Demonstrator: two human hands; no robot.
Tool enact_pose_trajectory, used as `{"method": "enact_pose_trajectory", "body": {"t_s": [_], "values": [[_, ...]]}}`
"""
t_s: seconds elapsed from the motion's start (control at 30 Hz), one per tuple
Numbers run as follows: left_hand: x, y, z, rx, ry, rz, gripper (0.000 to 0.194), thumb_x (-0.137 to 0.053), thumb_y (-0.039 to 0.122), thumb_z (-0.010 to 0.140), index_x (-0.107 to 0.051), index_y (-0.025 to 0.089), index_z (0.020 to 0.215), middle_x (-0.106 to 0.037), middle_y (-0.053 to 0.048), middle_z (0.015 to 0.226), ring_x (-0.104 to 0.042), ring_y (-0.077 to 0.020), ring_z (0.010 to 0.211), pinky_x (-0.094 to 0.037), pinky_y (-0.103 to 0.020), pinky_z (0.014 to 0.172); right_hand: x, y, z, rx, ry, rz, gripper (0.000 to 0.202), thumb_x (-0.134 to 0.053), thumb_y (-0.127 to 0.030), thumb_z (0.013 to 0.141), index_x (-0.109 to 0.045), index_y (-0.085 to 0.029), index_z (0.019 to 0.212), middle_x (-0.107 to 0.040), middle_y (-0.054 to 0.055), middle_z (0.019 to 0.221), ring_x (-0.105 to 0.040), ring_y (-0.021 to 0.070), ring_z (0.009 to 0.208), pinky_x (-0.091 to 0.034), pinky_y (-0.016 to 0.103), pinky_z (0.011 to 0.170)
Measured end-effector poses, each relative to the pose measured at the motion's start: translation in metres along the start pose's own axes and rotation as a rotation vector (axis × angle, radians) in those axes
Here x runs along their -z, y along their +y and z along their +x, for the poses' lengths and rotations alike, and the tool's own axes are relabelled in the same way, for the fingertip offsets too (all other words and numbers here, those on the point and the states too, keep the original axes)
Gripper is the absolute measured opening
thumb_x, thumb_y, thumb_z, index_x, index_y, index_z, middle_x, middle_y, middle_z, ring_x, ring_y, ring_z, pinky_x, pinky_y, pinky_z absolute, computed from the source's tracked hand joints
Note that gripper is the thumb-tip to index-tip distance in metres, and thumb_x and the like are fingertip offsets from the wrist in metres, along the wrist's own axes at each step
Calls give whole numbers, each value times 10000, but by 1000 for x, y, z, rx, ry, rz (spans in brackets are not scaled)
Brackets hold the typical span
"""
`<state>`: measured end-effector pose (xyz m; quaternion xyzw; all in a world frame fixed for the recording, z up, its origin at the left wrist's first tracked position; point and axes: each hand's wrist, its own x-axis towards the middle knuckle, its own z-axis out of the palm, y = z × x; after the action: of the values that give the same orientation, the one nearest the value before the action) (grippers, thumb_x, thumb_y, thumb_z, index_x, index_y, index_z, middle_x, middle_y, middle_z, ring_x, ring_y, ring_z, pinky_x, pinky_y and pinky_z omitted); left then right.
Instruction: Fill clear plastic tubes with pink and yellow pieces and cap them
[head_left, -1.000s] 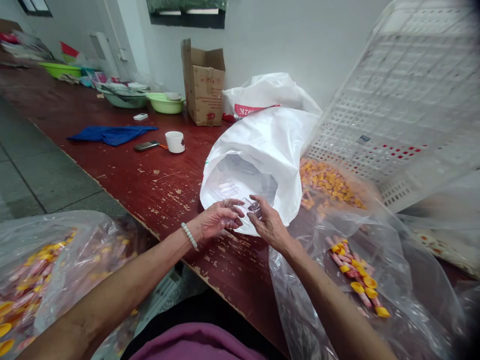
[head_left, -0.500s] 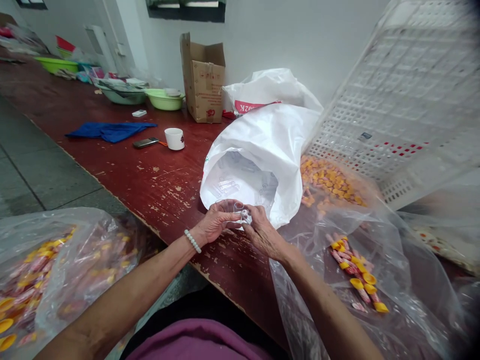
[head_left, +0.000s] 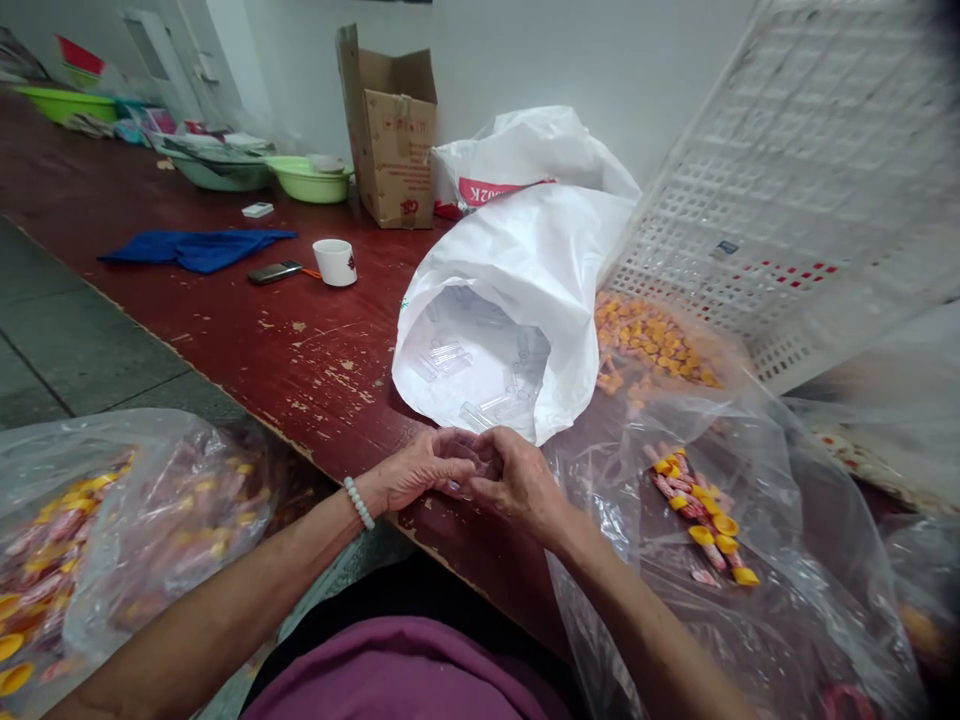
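My left hand (head_left: 424, 468), with a beaded bracelet at its wrist, meets my right hand (head_left: 514, 477) just in front of the open white sack (head_left: 517, 250). Both hands are closed around something small and clear between their fingertips, mostly hidden by the fingers; its shape is hard to make out. Inside the sack's mouth lie several clear plastic tubes (head_left: 448, 358).
A large plastic bag (head_left: 600, 560) at the right holds yellow-capped pink tubes; another bag (head_left: 135, 590) is at the lower left. A white basket (head_left: 690, 230) leans at the right. A cup (head_left: 335, 263), phone (head_left: 275, 272), blue cloth (head_left: 196, 248) and carton (head_left: 397, 150) stand or lie beyond.
My hands have come down slightly, away from the sack's mouth, and cover more of the clear item. The whole view has shifted, so more tubes show inside the sack.
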<state>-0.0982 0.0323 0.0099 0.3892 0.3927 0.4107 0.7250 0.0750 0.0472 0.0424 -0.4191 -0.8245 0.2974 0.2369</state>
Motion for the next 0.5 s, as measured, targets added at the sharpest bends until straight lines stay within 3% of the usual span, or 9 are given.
{"method": "enact_pose_trajectory", "body": {"t_s": [0.13,0.37,0.5], "values": [[-17,-9,1,-77,-44,32,424,-786,159,579,-605,150,962,-629,-27,863,-590,-125,719,-472,-218,610,-6,5,-9,-60,81,87,267,-703,-290,676,-551,-205,877,-558,-29,746,-492,108,620,-381,225,553],[-40,-20,8,-98,-32,118,535,-774,127,537,-588,184,1035,-654,-27,970,-610,-155,825,-481,-218,684,-11,10,-37,-100,307,292,49,-551,-187,777,-556,-206,822,-574,-9,852,-548,116,761,-450,249,705],[-53,-28,16,-97,-25,198,526,-790,129,532,-597,178,1019,-670,-28,962,-620,-161,838,-494,-212,700,-6,10,-50,-70,384,229,88,-555,-133,756,-564,-203,808,-591,-4,858,-566,119,817,-455,248,757]]}}
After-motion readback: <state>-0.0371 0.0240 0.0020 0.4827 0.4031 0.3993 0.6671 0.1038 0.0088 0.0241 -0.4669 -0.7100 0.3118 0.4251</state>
